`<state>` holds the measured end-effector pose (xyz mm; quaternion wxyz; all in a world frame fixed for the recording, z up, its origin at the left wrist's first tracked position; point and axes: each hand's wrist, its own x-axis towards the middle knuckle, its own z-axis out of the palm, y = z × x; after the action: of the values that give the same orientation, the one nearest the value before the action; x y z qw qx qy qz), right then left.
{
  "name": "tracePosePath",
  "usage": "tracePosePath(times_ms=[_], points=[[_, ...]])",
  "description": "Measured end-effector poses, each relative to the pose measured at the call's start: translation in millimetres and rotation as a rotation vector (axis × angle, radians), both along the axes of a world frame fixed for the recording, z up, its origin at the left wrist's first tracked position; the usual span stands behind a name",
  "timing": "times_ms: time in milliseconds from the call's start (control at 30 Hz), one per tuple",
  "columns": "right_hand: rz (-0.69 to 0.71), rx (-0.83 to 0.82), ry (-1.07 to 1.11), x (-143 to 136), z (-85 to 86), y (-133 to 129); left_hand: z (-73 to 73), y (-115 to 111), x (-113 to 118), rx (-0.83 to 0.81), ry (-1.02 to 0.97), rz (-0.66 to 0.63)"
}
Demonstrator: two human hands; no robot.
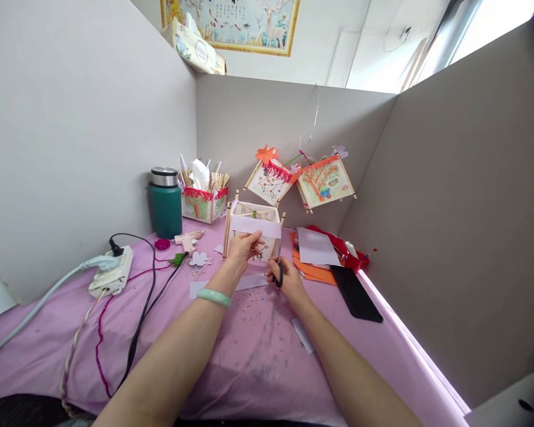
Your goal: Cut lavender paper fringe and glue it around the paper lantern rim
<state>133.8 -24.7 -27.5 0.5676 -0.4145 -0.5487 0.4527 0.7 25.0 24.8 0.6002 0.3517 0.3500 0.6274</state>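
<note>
My left hand (245,246), with a pale green bangle on the wrist, pinches a pale lilac paper strip (262,227) against the front of a lantern-like box (234,237) of wooden sticks and drawn panels. My right hand (287,277) grips black-handled scissors (279,274) whose blades point upward at the strip's right end. Whether the blades are parted is too small to tell. Beneath both hands another pale paper strip (251,281) lies on the cloth. A small paper scrap (303,335) rests by my right forearm.
Left stand a green bottle (166,207), a stick holder (204,204), a pink glue gun (187,241) and a power strip (113,270) with trailing cords. Two decorated lanterns (324,182) hang behind. Orange paper (314,273), a white sheet (318,246) and a black phone (356,293) lie right. Grey partitions surround the table.
</note>
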Motion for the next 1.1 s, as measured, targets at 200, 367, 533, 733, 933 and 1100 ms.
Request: tracePosePath(times_ms=[200,367,533,733,933,1100], points=[[0.004,0.041,0.038,1.8,-1.4,1.2,2.4,-10.7,1.9,0.012,-0.03,-0.007],[0.005,0.057,0.05,0.6,1.6,-1.1,4.7,-15.4,2.6,0.015,-0.037,-0.002],[0.002,0.081,0.059,2.2,1.3,-0.9,6.0,-18.8,5.3,0.012,-0.03,0.004],[-0.006,0.089,0.075,2.1,-1.1,1.5,5.3,-20.4,7.1,0.016,-0.045,-0.006],[-0.005,0.123,0.077,3.2,-2.7,2.5,4.4,-21.1,7.2,0.016,-0.038,-0.003],[-0.004,0.137,0.08,3.4,-3.8,3.0,4.4,-21.4,6.6,0.018,-0.032,-0.01]])
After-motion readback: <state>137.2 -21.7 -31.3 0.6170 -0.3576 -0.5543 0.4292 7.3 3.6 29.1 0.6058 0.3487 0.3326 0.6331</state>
